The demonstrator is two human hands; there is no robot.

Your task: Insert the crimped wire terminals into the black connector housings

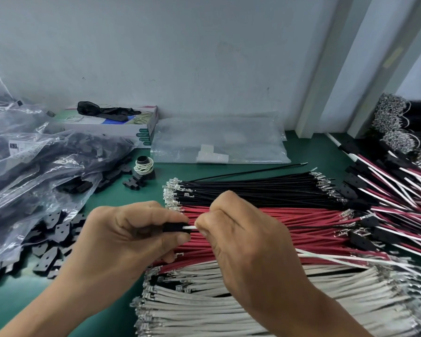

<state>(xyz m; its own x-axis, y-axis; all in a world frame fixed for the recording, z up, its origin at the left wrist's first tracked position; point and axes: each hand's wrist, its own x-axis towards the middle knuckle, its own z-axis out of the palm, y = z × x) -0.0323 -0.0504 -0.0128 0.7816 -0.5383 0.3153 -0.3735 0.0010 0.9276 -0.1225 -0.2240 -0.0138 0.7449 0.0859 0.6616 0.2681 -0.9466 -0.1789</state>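
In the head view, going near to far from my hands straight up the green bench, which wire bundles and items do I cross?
Grey-white wire bundle → red wire bundle → black wire bundle → single loose black wire → flat clear plastic bag → pale wall.

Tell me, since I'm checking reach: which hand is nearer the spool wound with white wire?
Left. The left hand lies just below the spool, gripping a black housing; the right hand is farther off, pinching a white wire.

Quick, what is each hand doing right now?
Left hand: fingers curled round a black connector housing, holding it.
Right hand: pinching a white wire right at the housing's opening.
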